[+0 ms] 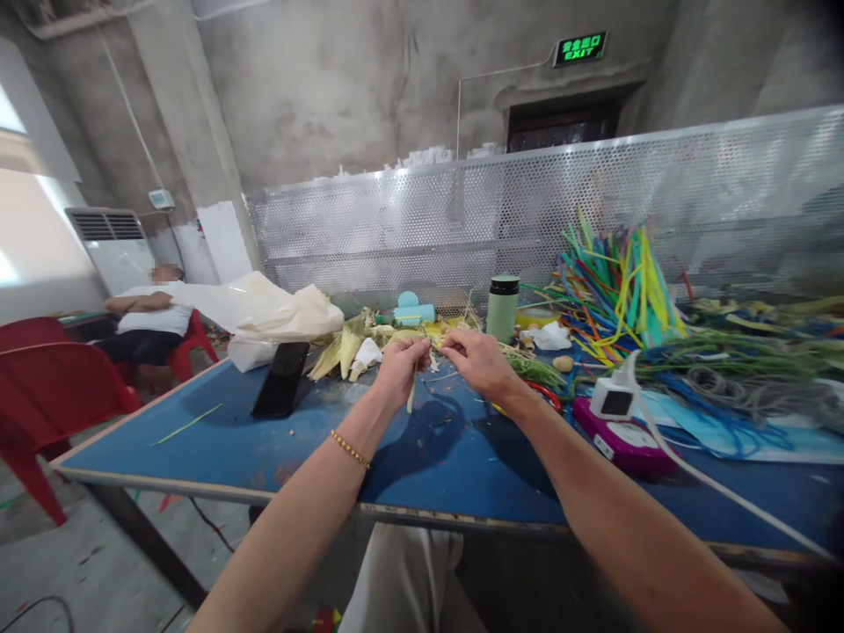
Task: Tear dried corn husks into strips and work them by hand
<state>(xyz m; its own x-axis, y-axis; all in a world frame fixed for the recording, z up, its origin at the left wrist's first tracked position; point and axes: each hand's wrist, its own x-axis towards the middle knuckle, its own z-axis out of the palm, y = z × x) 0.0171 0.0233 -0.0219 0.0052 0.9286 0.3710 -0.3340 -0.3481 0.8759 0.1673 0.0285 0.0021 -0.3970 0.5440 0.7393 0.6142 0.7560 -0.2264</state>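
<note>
Left hand [401, 365] (with pale strip [412, 394])

Both forearms reach forward, converging. The left hand [401, 367] and right hand [480, 359] nearly meet, fingers curled and pinched.

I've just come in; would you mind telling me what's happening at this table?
A person's left hand pinches a pale strip above the blue table. The right hand is close beside it, fingers bent; whether it grips anything is unclear. Dry husks and a green bottle stand behind, and a black phone lies to the left.
</note>
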